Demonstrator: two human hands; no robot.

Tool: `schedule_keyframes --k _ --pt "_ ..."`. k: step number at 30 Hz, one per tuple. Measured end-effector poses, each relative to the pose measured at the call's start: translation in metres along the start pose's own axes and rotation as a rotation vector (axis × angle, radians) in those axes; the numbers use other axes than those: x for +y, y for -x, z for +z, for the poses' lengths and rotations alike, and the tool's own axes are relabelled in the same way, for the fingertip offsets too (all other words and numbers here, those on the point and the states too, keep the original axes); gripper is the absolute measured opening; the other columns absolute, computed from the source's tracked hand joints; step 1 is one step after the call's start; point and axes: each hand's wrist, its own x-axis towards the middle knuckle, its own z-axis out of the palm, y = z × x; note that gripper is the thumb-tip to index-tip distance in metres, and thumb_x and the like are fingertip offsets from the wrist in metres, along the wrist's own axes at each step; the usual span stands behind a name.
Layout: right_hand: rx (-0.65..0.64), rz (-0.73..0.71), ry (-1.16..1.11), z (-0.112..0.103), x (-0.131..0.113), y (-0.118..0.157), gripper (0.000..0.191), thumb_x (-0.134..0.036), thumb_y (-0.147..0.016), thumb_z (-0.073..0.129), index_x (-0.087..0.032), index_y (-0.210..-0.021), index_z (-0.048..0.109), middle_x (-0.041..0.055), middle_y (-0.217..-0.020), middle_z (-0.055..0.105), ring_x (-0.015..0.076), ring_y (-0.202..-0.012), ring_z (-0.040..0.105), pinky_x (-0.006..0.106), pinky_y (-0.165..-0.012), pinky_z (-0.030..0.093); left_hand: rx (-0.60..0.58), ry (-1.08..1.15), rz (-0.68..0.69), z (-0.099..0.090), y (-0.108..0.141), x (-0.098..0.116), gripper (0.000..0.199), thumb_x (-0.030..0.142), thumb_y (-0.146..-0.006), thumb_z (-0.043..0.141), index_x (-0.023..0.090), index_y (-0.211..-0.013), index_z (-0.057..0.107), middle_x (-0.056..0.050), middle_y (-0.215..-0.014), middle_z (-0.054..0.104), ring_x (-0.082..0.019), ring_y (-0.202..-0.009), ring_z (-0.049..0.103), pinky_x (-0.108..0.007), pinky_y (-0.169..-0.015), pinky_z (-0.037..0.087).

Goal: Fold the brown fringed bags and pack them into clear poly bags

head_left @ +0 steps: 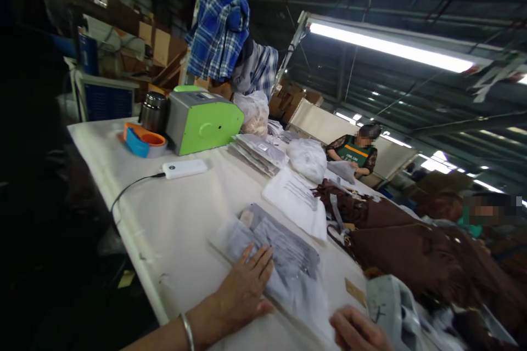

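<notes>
My left hand lies flat, fingers spread, on a see-through plastic bag with a folded grey item inside. Dark printed lines show on the bag's upper part. At the bottom edge of the view, my right hand has curled fingers close to the bag's near right corner. What those fingers hold, if anything, is hidden. To the right of that hand stands a pale grey plastic device, perhaps a tape dispenser. A small brown card lies beside it.
Brown garments are heaped along the right. Farther up are a white printed bag, stacked packets, a green-and-grey machine, a metal flask, an orange-and-blue tape roll and a cabled power bank. Another person works opposite.
</notes>
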Motion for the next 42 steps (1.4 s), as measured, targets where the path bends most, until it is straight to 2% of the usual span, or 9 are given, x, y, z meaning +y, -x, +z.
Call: schedule_keyframes --k 3,6,10,16,21,26,30,35,42 --pt "-0.603 -0.179 0.118 0.049 -0.06 -0.019 0.025 -0.039 -0.082 0.063 -0.017 -0.072 0.068 -0.0006 -0.062 0.065 0.0122 -0.058 0.058 0.021 -0.055 0.044 0.005 0.028 -0.021 0.005 0.001 0.0 0.076 0.066 -0.091 0.04 0.014 -0.146 0.032 -0.016 -0.154 0.032 -0.031 -0.144 0.022 -0.055 -0.118 0.012" --pt "-0.891 -0.324 0.362 0.101 -0.124 -0.065 0.024 -0.038 -0.084 0.059 -0.017 -0.08 0.07 -0.0022 -0.067 0.067 0.0099 -0.059 0.058 0.018 -0.054 0.043 -0.004 0.03 -0.037 0.008 0.003 0.001 0.076 0.062 -0.09 0.046 0.017 -0.148 0.029 -0.014 -0.152 0.037 -0.029 -0.142 0.027 -0.05 -0.118 0.014" --pt "-1.037 -0.507 0.942 0.166 -0.168 -0.122 0.015 -0.035 -0.075 0.071 -0.02 -0.074 0.072 -0.0048 -0.064 0.067 0.0114 -0.06 0.062 0.018 -0.052 0.042 0.024 -0.058 -0.009 0.01 0.003 0.001 0.079 0.059 -0.09 0.047 0.01 -0.148 0.026 -0.018 -0.155 0.027 -0.032 -0.144 0.019 -0.053 -0.118 0.009" --pt "-0.978 -0.638 1.265 0.229 -0.172 -0.145 0.031 -0.022 -0.037 0.09 -0.018 -0.043 0.06 0.0025 -0.058 0.068 0.0265 -0.069 0.068 0.032 -0.066 0.05 0.076 -0.194 0.065 0.015 0.003 -0.004 0.077 0.06 -0.09 0.044 0.005 -0.142 0.035 -0.021 -0.15 0.036 -0.033 -0.142 0.022 -0.051 -0.116 0.006" --pt "-0.753 -0.777 1.235 0.208 -0.176 -0.148 0.057 -0.036 -0.039 0.094 -0.016 -0.089 0.074 0.0152 -0.105 0.071 0.036 -0.104 0.063 0.044 -0.093 0.044 0.068 -0.2 0.064 0.019 0.002 -0.005 0.08 0.062 -0.088 0.046 0.005 -0.142 0.034 -0.022 -0.15 0.035 -0.034 -0.141 0.023 -0.053 -0.115 0.008" --pt "-0.448 -0.757 1.025 0.165 -0.148 -0.134 0.076 -0.057 -0.086 0.058 -0.015 -0.146 0.038 0.0157 -0.149 0.04 0.0286 -0.136 0.038 0.042 -0.109 0.033 0.155 -0.247 0.073 0.028 -0.001 -0.008 0.069 0.053 -0.089 0.051 0.007 -0.139 0.041 -0.02 -0.146 0.042 -0.032 -0.137 0.032 -0.05 -0.116 0.01" --pt "-0.384 -0.643 0.66 0.176 -0.096 -0.119 0.071 -0.06 -0.094 0.039 -0.018 -0.151 0.029 0.0099 -0.158 0.025 0.0266 -0.146 0.017 0.048 -0.118 0.014 0.308 -0.379 0.122 0.034 -0.005 -0.015 0.04 0.03 -0.095 0.048 0.014 -0.131 0.051 -0.011 -0.131 0.059 -0.025 -0.125 0.048 -0.045 -0.117 0.013" --pt "-0.376 -0.54 0.532 0.198 -0.07 -0.125 0.067 -0.057 -0.095 0.038 -0.016 -0.148 0.035 0.0098 -0.157 0.027 0.0262 -0.146 0.017 0.049 -0.118 0.011 0.43 -0.454 0.195 0.029 -0.01 -0.022 0.035 0.033 -0.097 0.046 0.015 -0.125 0.056 -0.007 -0.119 0.066 -0.022 -0.113 0.056 -0.042 -0.118 0.016" --pt "-0.099 -0.587 0.646 0.143 -0.042 -0.125 0.064 -0.058 -0.097 0.03 -0.02 -0.149 0.034 0.0057 -0.157 0.028 0.0238 -0.146 0.016 0.047 -0.12 0.007 0.612 -0.603 0.233 0.026 -0.009 -0.029 0.02 0.025 -0.097 0.047 0.024 -0.111 0.062 0.001 -0.115 0.068 -0.015 -0.114 0.056 -0.038 -0.121 0.01"
